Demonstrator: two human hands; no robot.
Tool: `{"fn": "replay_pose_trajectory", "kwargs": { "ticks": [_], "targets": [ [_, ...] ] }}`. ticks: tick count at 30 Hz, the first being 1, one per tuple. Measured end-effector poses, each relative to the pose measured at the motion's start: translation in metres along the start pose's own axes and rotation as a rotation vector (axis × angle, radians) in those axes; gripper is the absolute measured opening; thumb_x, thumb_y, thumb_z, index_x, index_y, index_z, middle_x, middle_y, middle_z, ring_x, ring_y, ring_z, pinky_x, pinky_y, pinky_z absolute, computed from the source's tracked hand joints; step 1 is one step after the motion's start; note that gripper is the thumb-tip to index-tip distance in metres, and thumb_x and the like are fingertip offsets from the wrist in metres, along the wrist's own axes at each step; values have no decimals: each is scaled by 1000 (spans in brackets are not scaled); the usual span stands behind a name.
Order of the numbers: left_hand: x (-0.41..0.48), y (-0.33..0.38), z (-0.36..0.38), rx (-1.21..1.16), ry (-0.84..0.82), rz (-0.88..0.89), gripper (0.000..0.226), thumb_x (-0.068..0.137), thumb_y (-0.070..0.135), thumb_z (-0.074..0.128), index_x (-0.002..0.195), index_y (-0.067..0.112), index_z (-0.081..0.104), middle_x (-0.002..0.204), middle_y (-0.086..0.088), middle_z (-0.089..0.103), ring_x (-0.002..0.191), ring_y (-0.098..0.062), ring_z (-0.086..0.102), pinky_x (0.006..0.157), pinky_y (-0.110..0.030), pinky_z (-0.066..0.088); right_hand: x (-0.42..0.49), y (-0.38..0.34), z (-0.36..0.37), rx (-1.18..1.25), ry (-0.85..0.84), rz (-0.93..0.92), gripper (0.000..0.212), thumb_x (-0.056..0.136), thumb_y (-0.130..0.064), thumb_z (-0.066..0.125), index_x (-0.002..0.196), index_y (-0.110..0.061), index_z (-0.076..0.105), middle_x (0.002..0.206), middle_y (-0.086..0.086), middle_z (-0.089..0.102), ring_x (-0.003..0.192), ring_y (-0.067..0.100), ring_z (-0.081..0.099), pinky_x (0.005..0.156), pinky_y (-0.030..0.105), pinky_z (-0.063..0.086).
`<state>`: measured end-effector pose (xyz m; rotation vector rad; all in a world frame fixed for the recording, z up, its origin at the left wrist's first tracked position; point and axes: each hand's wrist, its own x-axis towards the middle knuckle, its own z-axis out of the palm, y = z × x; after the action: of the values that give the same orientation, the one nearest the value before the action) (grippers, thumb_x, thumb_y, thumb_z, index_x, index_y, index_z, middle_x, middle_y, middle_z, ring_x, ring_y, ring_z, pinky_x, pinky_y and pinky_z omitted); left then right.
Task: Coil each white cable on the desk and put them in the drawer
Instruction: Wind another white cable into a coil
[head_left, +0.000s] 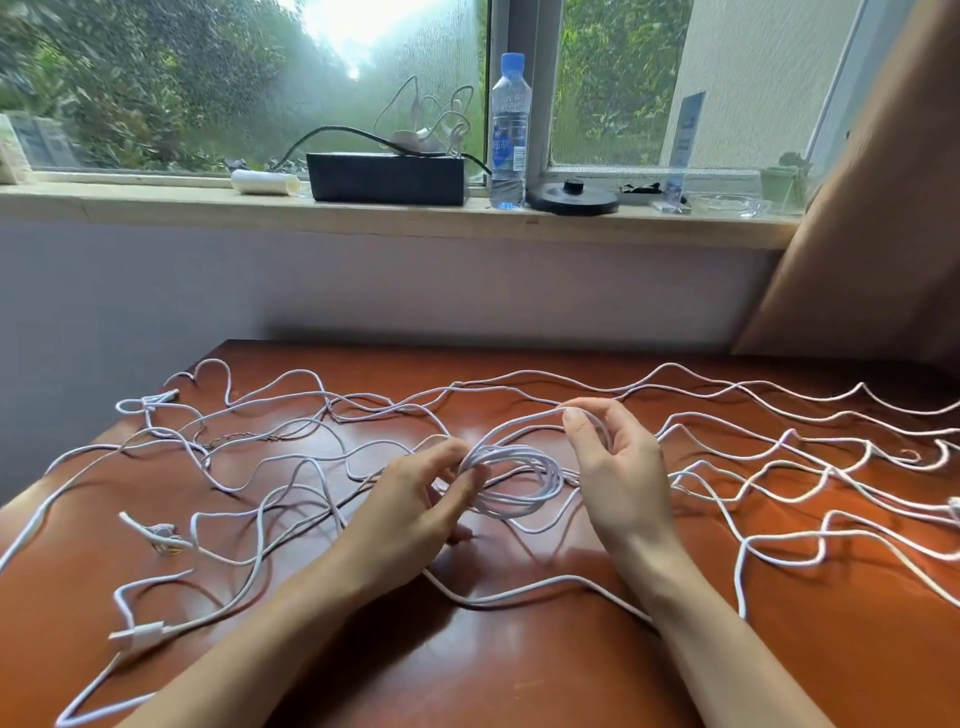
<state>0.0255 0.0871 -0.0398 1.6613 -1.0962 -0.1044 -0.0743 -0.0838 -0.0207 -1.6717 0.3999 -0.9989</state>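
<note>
Several long white cables (270, 457) lie tangled across the reddish-brown desk (519, 665). At the middle of the desk a small coil (524, 483) of several white loops hangs just above the surface. My left hand (415, 499) pinches the coil's left side between thumb and fingers. My right hand (613, 457) is raised to the coil's right and pinches the strand that arcs up from the coil. A white plug end (137, 634) lies at the desk's front left. No drawer is in view.
More white cable spreads in waves over the desk's right side (810, 467). On the windowsill stand a black box (387, 176) with cables on top, a water bottle (509, 135) and a round black base (571, 197). A brown curtain (883, 208) hangs at the right.
</note>
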Motion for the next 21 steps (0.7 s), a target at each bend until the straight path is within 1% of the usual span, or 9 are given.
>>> {"fn": "replay_pose_trajectory", "kwargs": {
  "ticks": [3,5,9,11,13,16,17,19,21],
  "targets": [
    [0,-2,-1,57,-16,38,16,103,21,58,93,31,65,80,7,55,62,-12,61,60,-38,62,0,-2,1,22,16,1,11,100,-24,63,95,-25,73,88,-17,74,90,0,68,81,13,49],
    [0,-4,-2,120,-24,78,14,104,26,56,94,30,64,79,4,57,63,-20,64,62,-44,60,-1,-4,0,25,20,-2,11,99,-27,63,99,-25,74,88,-16,74,91,1,69,83,16,50],
    [0,-7,-1,187,-16,120,13,100,42,52,92,34,58,75,-1,58,62,-25,64,61,-45,53,-2,-9,-1,31,55,-2,11,99,-28,64,100,-29,74,93,-17,76,94,-1,69,84,14,51],
    [0,-8,-1,233,-13,136,19,98,47,51,91,30,57,73,3,58,62,-21,62,62,-42,52,-3,-10,-1,55,61,3,12,99,-27,64,95,-35,72,93,-22,75,95,-4,69,84,12,50],
    [-1,-8,0,272,-16,154,24,98,48,53,90,27,57,73,7,58,61,-14,59,62,-39,52,-3,-10,-1,75,62,4,13,99,-28,64,94,-36,72,87,-22,75,89,-4,69,83,12,50],
    [-1,-9,0,316,-27,179,23,98,45,57,89,24,59,74,10,57,64,-11,57,64,-37,52,-2,-7,-1,86,65,17,15,99,-30,63,105,-23,76,65,-24,63,65,-3,59,73,16,48],
    [0,-10,0,312,-32,181,22,98,42,58,88,23,60,74,9,57,65,-12,58,64,-36,52,-2,-6,-1,85,75,20,15,99,-28,63,103,-21,76,62,-24,62,63,-3,57,70,15,46],
    [0,-8,1,221,-42,144,17,100,32,60,91,19,65,75,5,60,67,-10,61,61,-28,53,0,-3,-3,59,108,19,11,99,-26,65,96,-23,75,71,-16,71,70,3,65,70,16,49],
    [1,-5,2,121,-34,99,13,101,20,59,92,16,67,76,-4,61,68,-11,60,61,-19,52,2,0,-5,-23,108,18,8,98,-25,66,95,-26,73,82,-2,74,78,13,67,70,23,52]
  ]
}}
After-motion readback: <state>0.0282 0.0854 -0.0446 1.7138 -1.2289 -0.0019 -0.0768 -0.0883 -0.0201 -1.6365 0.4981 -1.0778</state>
